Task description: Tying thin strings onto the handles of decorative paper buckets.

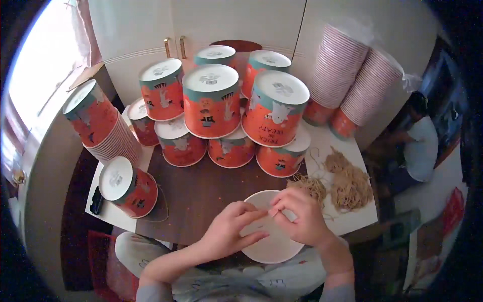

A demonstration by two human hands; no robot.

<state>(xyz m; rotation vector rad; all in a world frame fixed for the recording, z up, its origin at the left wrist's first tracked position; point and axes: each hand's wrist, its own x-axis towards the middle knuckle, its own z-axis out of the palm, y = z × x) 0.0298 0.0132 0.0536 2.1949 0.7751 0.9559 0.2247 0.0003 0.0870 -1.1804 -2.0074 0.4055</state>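
A white-lined paper bucket (274, 250) rests in my lap at the table's front edge, its mouth facing up. Over its left rim is my left hand (234, 226), thumb and index finger apart and the index tip close to my other hand. At the bucket's far right side, my right hand (299, 214) has its fingertips pinched together. Whatever lies in that pinch is too small to make out. Just beyond the right hand sits a bundle of tan twine (311, 187). The bucket's outer wall is mostly hidden.
Upturned orange buckets (211, 110) with teal bands are piled across the table's back. A nested stack (110, 133) leans at left, near a single bucket (132, 189) with a twine loop. More twine (350, 189) and tall nested stacks (339, 65) occupy the right. Another person (421, 146) is beyond.
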